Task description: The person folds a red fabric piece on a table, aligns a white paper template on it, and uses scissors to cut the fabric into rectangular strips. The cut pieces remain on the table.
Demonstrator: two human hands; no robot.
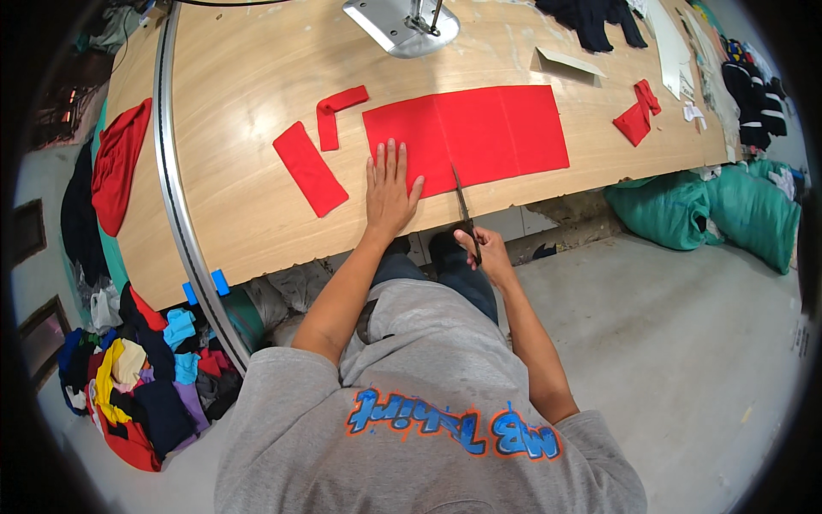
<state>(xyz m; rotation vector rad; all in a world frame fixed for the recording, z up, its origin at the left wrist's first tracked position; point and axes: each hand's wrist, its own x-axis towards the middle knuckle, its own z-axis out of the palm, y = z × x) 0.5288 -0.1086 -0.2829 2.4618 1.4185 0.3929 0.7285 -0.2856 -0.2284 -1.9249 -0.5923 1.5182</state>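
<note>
A wide piece of red fabric (505,128) lies flat on the wooden table (231,231), with two faint lines running across it. My left hand (390,190) presses on its near left part, fingers stretched out and palm down. In my right hand (481,248), at the table's near edge, is a pair of scissors (463,199). Their blades point away from me and meet the fabric's near edge by the left line. Left of the fabric lie a red rectangular fabric piece (310,170) and a bent red strip (329,116).
A metal rail (171,154) crosses the table's left side. At the far edge stands a metal machine base (402,30). A folded card (567,66) and a red scrap (635,116) lie to the right. Green sacks (685,210) and a heap of coloured cloth (154,385) sit on the floor.
</note>
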